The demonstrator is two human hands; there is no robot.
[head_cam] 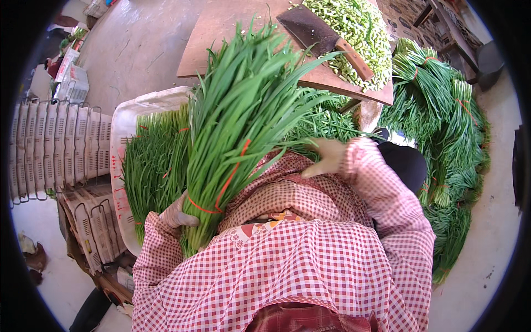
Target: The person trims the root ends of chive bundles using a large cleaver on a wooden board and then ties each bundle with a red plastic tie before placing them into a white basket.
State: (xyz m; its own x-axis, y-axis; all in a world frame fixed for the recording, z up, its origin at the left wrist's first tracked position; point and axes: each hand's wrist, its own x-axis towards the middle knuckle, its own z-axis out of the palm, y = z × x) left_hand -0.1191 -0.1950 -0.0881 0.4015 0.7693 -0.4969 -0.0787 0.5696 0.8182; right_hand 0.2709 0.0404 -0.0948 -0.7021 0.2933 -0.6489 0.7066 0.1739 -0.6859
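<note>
A large bunch of garlic chives (244, 112) leans upright against my lap, its leaf tips over the edge of the wooden board. My left hand (180, 213), in a pale glove, grips the stem end just by a red tie (232, 180) wound around the bunch. Blurred and gloved too, my right hand (325, 155) is off the bunch with its fingers apart and nothing in them. Loose green leaves (319, 124) lie just beyond it, below the board. On my left, a white plastic crate (145, 99) holds more tied bunches (155, 166).
A cleaver (309, 29) with a wooden handle rests on the wooden board (232, 25) beside a heap of chopped stems (352, 41). Tied chive bunches (448, 124) are piled on the floor at the right. Stacked plastic crates (62, 145) stand at the left.
</note>
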